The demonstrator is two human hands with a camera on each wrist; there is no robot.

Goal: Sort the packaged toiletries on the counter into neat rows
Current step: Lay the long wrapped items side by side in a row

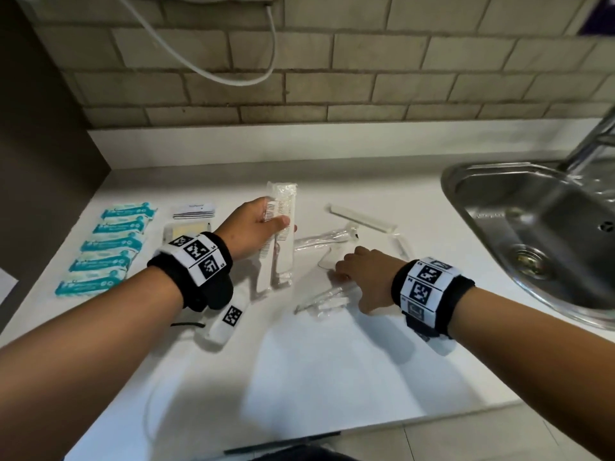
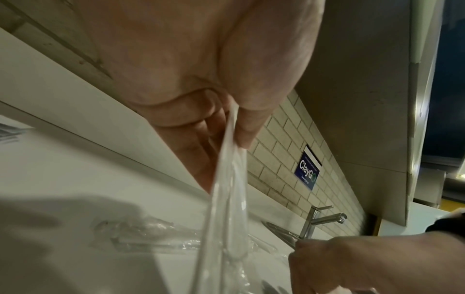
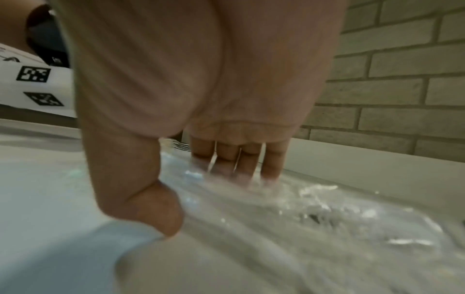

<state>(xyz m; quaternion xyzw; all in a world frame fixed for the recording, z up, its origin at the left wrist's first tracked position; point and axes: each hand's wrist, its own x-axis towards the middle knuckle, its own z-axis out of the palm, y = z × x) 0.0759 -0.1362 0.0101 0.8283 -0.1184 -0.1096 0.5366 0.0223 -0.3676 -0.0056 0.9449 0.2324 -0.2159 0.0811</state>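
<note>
L hand (image 1: 258, 224) raised off tabletop, palm turned inward, thumb + fingers (image 2: 201, 139) pinching wrapped combs (image 1: 281, 227); R hand (image 1: 361, 277) palm-down, low, fingers (image 3: 239, 159) straight & pressed onto clear plastic packets (image 1: 327, 299); both forearms bare, reaching fwd, marker bands on both wrists.

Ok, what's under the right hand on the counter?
Clear-wrapped packets lie under the right hand, whose fingers press down on crinkled plastic. The wrap juts out toward the left. What the packets hold directly beneath the palm is covered.
</note>
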